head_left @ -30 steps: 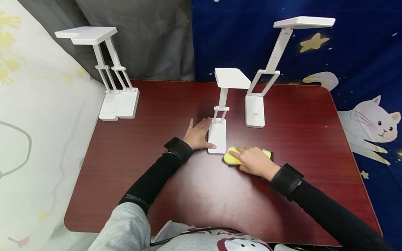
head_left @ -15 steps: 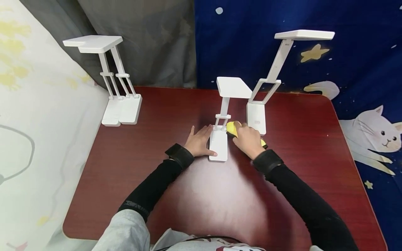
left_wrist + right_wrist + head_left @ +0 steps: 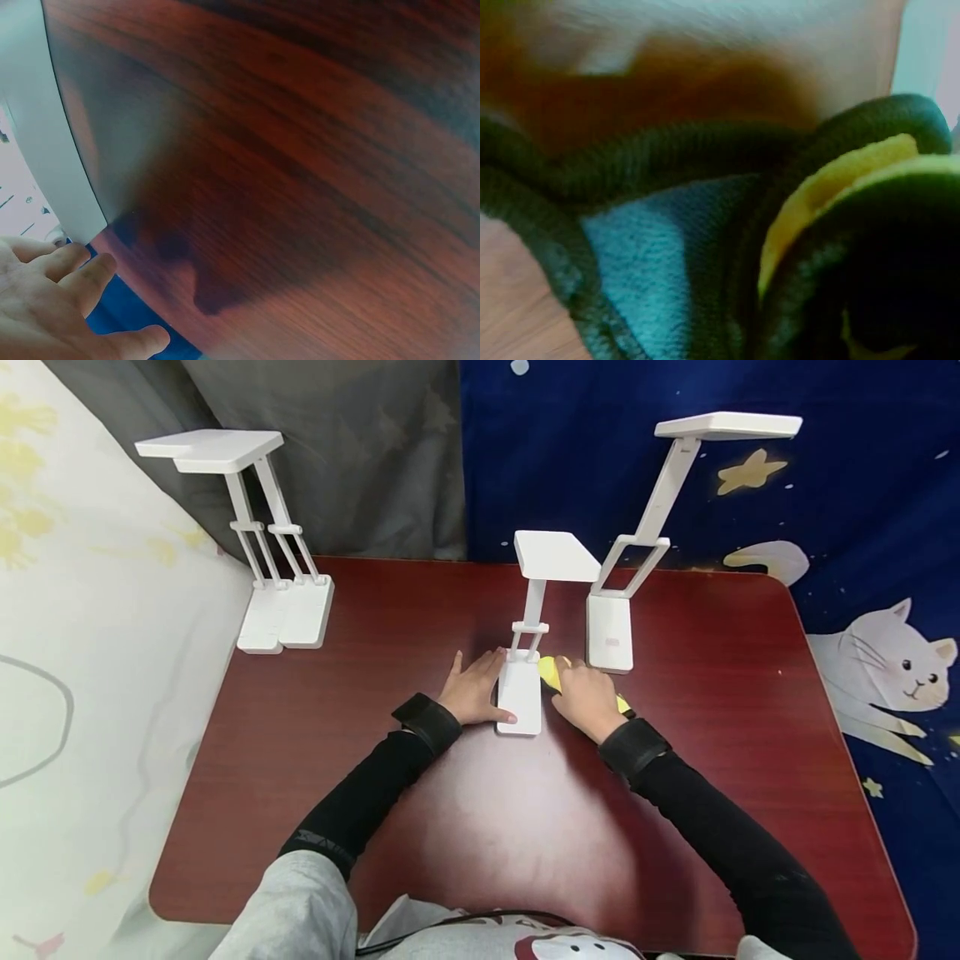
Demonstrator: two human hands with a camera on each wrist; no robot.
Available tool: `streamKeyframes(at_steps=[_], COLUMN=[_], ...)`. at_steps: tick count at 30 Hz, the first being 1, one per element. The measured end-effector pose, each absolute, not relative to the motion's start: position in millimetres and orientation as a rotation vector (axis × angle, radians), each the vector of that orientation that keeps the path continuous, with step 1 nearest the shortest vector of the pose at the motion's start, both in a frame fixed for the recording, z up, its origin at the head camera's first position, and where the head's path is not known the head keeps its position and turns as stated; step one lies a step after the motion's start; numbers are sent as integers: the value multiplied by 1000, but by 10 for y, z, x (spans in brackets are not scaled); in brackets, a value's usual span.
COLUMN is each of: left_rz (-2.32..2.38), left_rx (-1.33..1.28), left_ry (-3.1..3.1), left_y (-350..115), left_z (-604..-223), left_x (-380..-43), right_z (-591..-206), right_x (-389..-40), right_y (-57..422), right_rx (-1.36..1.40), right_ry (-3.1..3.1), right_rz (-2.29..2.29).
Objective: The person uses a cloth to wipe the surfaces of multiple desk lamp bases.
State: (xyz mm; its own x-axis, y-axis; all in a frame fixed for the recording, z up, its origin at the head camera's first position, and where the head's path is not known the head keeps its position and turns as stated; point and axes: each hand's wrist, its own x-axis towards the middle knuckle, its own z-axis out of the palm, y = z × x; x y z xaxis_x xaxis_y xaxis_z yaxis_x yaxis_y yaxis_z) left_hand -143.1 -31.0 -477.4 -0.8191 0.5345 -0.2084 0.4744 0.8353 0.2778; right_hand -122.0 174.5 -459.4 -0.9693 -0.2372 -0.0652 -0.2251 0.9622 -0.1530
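Observation:
A white desk lamp (image 3: 520,697) stands upright near the middle of the table, its flat head raised over the base. My left hand (image 3: 471,687) lies along the left side of that base, fingers spread and the thumb resting on its top. In the left wrist view, the straight fingers (image 3: 86,281) reach the white edge. On the lamp's right, my right hand (image 3: 588,697) grips a yellow cloth (image 3: 551,672) against the tabletop, close beside the base. The right wrist view shows the cloth (image 3: 637,270) folded, with a blue-grey face and dark edging.
Another white lamp (image 3: 609,631), taller, stands just behind my right hand. Two more white lamps (image 3: 303,614) sit side by side at the back left of the reddish-brown table (image 3: 405,627). Grey and blue curtains (image 3: 570,452) hang behind the far edge.
My right hand has moved the cloth away from my body and slightly left, from the base's front corner to its right side. My left hand stays on the lamp base.

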Motion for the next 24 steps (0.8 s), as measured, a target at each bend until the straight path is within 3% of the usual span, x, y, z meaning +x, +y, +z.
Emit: streamKeyframes(at_steps=[20, 24], left_rz=[316, 346], left_rx=[750, 762], left_ry=[2752, 2731], left_y=[-374, -350], left_z=[-4802, -4799], left_x=[-1474, -1456], right_z=[-4576, -4440], right_x=[-673, -723], right_y=[2090, 2217], right_rx=[-1148, -1096], right_ry=[2756, 2730], right_rz=[-296, -432])
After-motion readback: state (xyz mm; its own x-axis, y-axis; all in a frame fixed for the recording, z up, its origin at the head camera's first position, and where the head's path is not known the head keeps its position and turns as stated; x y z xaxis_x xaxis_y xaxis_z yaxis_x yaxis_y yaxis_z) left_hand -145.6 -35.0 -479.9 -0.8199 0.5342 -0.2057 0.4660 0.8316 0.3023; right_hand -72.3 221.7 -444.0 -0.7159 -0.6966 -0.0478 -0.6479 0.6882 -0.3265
